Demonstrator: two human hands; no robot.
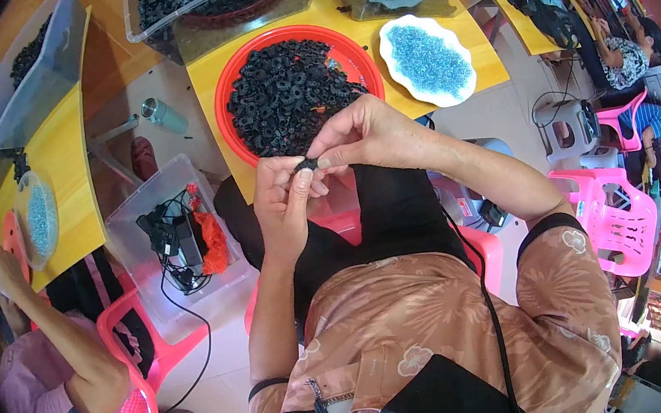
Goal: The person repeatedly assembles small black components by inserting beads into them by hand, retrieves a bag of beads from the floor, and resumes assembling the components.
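Note:
Between the fingertips of both hands is a small black part (306, 164), held over my lap near the table edge. My left hand (284, 200) pinches it from the left, thumb raised against it. From the right, my right hand (359, 137) grips it with thumb and fingers. Just beyond the hands, a red basin (369, 65) holds a heap of small black parts (288, 92). To its right lies a white scalloped plate (389, 49) covered with small clear-blue pieces (430, 60).
Clear bins (160, 31) of black parts stand at the back of the yellow table (484, 43). A co-worker (62, 371) sits at the left table. A clear box (131, 231) with cables is on the floor. Pink chairs (617, 225) and other people are at right.

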